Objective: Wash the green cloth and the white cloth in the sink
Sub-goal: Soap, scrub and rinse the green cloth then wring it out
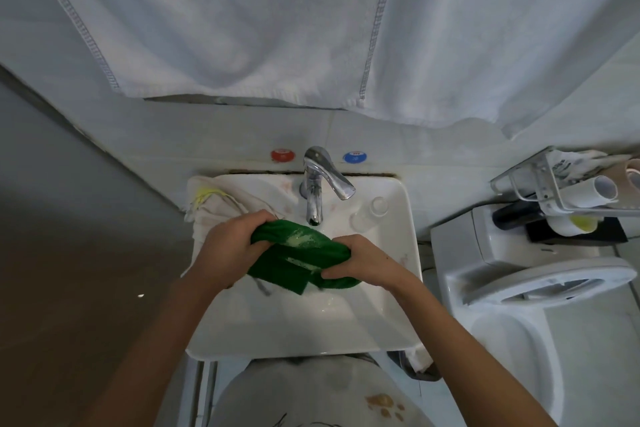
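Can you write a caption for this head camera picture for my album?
Two hands, left and right, scrub a soapy green cloth over the sink.

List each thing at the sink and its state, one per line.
green cloth: bunched, sudsy, gripped at both ends over the sink.
white cloth: crumpled on the sink's left rim, untouched.
left hand: gripping.
right hand: gripping.
faucet: no stream visible.

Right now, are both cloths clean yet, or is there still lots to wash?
Not yet. The green cloth is mid-wash: the left hand and right hand grip it over the sink, with white suds on it. The white cloth lies draped on the sink's back left corner, untouched by either hand, so it looks left to do. Nothing shows as finished.
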